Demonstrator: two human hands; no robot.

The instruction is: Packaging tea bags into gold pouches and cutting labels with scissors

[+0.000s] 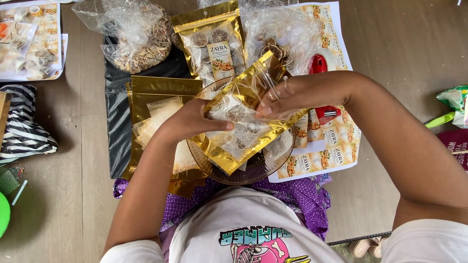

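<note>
I see the gold pouch (242, 114) slanting over the glass bowl (214, 168), mouth up-right. My right hand (287, 95) pinches that mouth; my left hand (187, 122) grips its lower side, seemingly steadying.

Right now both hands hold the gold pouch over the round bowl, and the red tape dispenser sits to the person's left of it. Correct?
Not quite. The head view shows both hands, left hand and right hand, holding the gold pouch over the round bowl, but the red tape dispenser sits to the person's right of it, partly behind the right hand, on the sheet of labels.
</note>
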